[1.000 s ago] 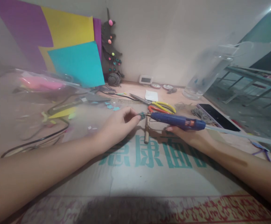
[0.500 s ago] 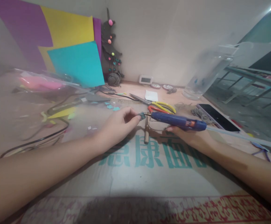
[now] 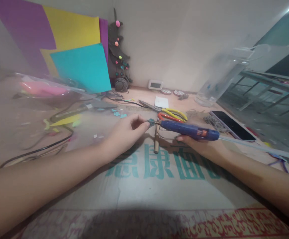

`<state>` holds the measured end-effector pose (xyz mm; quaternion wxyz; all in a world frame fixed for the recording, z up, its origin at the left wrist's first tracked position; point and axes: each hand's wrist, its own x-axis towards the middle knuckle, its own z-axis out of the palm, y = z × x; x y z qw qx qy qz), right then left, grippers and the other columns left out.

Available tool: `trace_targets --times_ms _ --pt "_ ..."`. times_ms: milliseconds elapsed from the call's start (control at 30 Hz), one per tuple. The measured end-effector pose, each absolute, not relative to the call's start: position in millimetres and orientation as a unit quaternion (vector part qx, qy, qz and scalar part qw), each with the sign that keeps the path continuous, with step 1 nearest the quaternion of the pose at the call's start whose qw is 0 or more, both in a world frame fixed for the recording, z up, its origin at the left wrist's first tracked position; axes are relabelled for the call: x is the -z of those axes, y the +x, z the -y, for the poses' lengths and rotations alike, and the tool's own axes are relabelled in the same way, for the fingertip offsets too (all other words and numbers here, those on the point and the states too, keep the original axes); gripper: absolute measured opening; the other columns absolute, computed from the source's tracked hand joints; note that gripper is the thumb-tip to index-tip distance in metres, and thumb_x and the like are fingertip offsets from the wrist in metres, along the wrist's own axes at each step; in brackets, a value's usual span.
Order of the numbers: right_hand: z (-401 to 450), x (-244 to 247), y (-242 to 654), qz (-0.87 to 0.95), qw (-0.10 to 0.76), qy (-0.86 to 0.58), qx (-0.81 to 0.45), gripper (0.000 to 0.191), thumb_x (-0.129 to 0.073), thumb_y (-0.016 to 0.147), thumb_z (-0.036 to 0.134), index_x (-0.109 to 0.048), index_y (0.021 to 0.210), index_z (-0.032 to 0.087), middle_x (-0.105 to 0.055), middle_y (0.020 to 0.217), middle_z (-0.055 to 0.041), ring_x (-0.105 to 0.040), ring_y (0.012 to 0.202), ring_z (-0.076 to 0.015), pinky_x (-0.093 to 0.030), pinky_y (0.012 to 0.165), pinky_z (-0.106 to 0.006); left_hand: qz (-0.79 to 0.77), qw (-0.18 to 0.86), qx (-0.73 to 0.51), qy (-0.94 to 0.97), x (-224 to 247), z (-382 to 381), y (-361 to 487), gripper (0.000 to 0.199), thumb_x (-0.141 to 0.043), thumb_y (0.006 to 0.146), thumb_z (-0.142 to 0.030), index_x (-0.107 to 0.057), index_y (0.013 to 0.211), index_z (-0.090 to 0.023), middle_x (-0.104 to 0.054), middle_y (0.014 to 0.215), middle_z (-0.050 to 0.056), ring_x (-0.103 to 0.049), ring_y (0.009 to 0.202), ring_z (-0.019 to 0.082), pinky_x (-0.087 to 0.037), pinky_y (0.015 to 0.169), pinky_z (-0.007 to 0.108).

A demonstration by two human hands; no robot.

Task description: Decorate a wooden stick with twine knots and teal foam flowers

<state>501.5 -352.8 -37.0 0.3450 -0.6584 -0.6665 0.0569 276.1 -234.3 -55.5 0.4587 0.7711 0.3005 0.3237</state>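
desk point(image 3: 141, 94) fills most of the frame, w/ a pale sheet point(image 3: 139, 196) over the lower middle: big teal characters, red pattern along the bottom edge. Upper L has the colored sheets point(image 3: 81, 68), purple + yellow w/ turquoise in front. Clear plastic jar point(image 3: 217, 81) stands upper R, and a dark tree-shaped thing point(image 3: 115, 49) w/ lil colored balls is upper ctr-left.

Now the hands, both mid-frame. R hand point(image 3: 202, 146) is gripping a blue glue gun point(image 3: 184, 128) just R of ctr, nozzle pointing L, clear glue stick point(image 3: 246, 142) running out the back toward the R edge. Most of those fingers are hidden behind/under the gun tbh. L hand point(image 3: 125, 132) has a tiny teal piece point(image 3: 151, 122) pinched btwn thumb & finger, pretty much dead ctr, right at the nozzle tip. Can't tell if they're actually touching.

Smaller stuff: phone point(image 3: 232, 126) lying mid-right, scissors point(image 3: 173, 114) w/ yellow + orange-red handles just above the gun, short wooden stick point(image 3: 156, 142) below the nozzle, & some turquoise flower cutouts point(image 3: 119, 114) near the L hand, a bit above it in frame.
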Motion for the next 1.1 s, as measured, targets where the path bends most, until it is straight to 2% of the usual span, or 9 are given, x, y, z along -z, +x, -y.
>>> trace_targets --times_ms 133,233,333,400,467,633,800,967,1100 --pt "355 34 503 0.665 0.371 -0.642 -0.089 0.025 -0.068 0.083 0.047 -0.064 0.072 0.024 -0.066 0.073 -0.0020 -0.061 0.067 -0.0199 -0.049 0.062 -0.033 -0.299 0.458 -0.324 0.772 57 234 277 0.020 -0.058 0.089 -0.036 -0.059 0.080 -0.018 -0.063 0.079 0.000 -0.059 0.077 0.017 -0.042 0.073 0.030" --pt "356 30 505 0.660 0.422 -0.603 -0.147 0.035 -0.058 0.091 0.054 -0.070 0.078 0.023 -0.070 0.081 -0.0037 -0.062 0.070 -0.0183 -0.051 0.068 -0.032 -0.291 0.474 -0.327 0.764 57 235 278 0.020 -0.059 0.089 -0.036 -0.058 0.079 -0.018 -0.062 0.078 0.000 -0.058 0.075 0.017 -0.042 0.072 0.030" --pt "350 22 509 0.618 0.495 -0.581 -0.187 0.043 -0.055 0.093 0.060 -0.073 0.088 0.022 -0.072 0.087 -0.0053 -0.064 0.074 -0.0183 -0.051 0.066 -0.031 -0.290 0.482 -0.330 0.758 57 237 278 0.020 -0.059 0.089 -0.035 -0.057 0.078 -0.019 -0.061 0.076 -0.001 -0.057 0.074 0.016 -0.043 0.071 0.030" --pt "340 12 514 0.593 0.506 -0.601 -0.177 0.044 -0.056 0.092 0.061 -0.074 0.090 0.021 -0.072 0.087 -0.0061 -0.065 0.078 -0.0189 -0.050 0.062 -0.029 -0.292 0.480 -0.326 0.760 56 237 278 0.019 -0.059 0.090 -0.034 -0.057 0.078 -0.019 -0.061 0.076 -0.001 -0.057 0.074 0.016 -0.043 0.071 0.030" --pt "322 -1 521 0.576 0.498 -0.630 -0.149 0.040 -0.059 0.091 0.058 -0.075 0.088 0.021 -0.072 0.084 -0.0056 -0.066 0.078 -0.0189 -0.048 0.058 -0.027 -0.293 0.478 -0.322 0.763 57 237 278 0.020 -0.058 0.090 -0.035 -0.057 0.079 -0.019 -0.062 0.077 -0.001 -0.058 0.074 0.016 -0.043 0.071 0.030" --pt "263 -21 550 0.558 0.400 -0.721 -0.097 0.026 -0.073 0.081 0.043 -0.076 0.092 0.020 -0.074 0.090 -0.0088 -0.065 0.074 -0.0199 -0.046 0.050 -0.027 -0.304 0.459 -0.316 0.773 60 234 277 0.022 -0.059 0.091 -0.039 -0.060 0.082 -0.019 -0.065 0.081 0.001 -0.061 0.078 0.018 -0.045 0.071 0.030" --pt "222 -3 575 0.532 0.289 -0.792 -0.081 0.031 -0.071 0.082 0.041 -0.075 0.104 0.019 -0.075 0.094 -0.0086 -0.064 0.072 -0.0181 -0.047 0.055 -0.026 -0.303 0.460 -0.318 0.772 60 234 277 0.022 -0.060 0.091 -0.039 -0.062 0.084 -0.018 -0.065 0.081 0.001 -0.061 0.077 0.018 -0.045 0.069 0.029" --pt "214 17 581 0.547 0.242 -0.794 -0.108 0.029 -0.066 0.087 0.045 -0.075 0.085 0.017 -0.076 0.080 -0.0120 -0.066 0.067 -0.0210 -0.050 0.059 -0.032 -0.306 0.454 -0.313 0.776 60 234 278 0.023 -0.059 0.091 -0.040 -0.061 0.083 -0.018 -0.065 0.080 0.001 -0.062 0.076 0.018 -0.045 0.068 0.029" --pt "216 17 583 0.575 0.238 -0.779 -0.073 0.027 -0.070 0.085 0.045 -0.073 0.085 0.018 -0.076 0.079 -0.0115 -0.066 0.067 -0.0214 -0.051 0.063 -0.033 -0.301 0.466 -0.310 0.772 63 233 278 0.024 -0.059 0.091 -0.041 -0.061 0.085 -0.018 -0.067 0.083 0.002 -0.063 0.077 0.019 -0.046 0.066 0.029"
